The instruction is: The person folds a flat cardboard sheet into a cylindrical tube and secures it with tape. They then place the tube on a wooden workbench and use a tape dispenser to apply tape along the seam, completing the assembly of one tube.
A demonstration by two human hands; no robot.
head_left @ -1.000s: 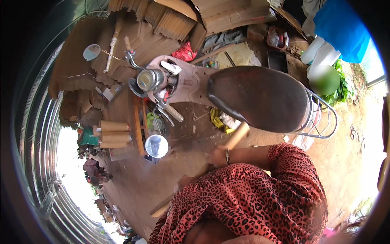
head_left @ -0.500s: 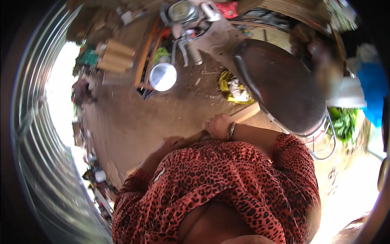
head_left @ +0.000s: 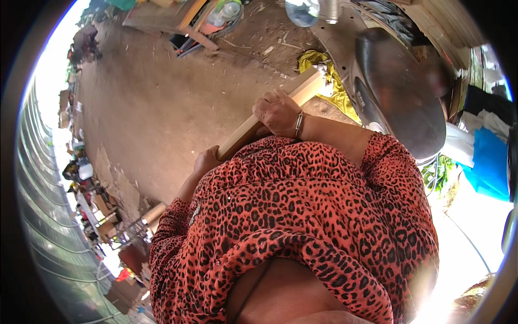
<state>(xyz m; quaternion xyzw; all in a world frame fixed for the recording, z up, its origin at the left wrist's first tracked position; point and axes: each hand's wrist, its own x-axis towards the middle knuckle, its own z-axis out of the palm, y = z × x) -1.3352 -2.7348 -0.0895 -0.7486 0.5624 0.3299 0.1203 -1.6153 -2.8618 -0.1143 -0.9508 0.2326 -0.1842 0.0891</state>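
Both my hands grip a long, squared wooden beam (head_left: 243, 132) that slants across the front of my body. My right hand (head_left: 279, 113), with a metal bracelet at the wrist, wraps over the beam towards its far right end. Lower on the left, my left hand (head_left: 206, 161) is closed round it, its fingers partly hidden behind the wood. The pale right end of the beam reaches over a yellow bag (head_left: 345, 99) on the ground. Behind my left arm, a pale piece of wood (head_left: 154, 213) juts out; whether it is the same beam is hidden.
A scooter with a dark seat (head_left: 402, 92) stands to the right. A wooden frame (head_left: 197, 36) with clutter lies at the top, on the dirt floor (head_left: 151, 102). Corrugated sheeting (head_left: 40, 186) and piled odds and ends line the left; blue plastic (head_left: 488, 162) hangs far right.
The beam and both hands now appear higher in view, and more of the beam shows between them. The scooter and wooden frame have shifted upward as the view turned.
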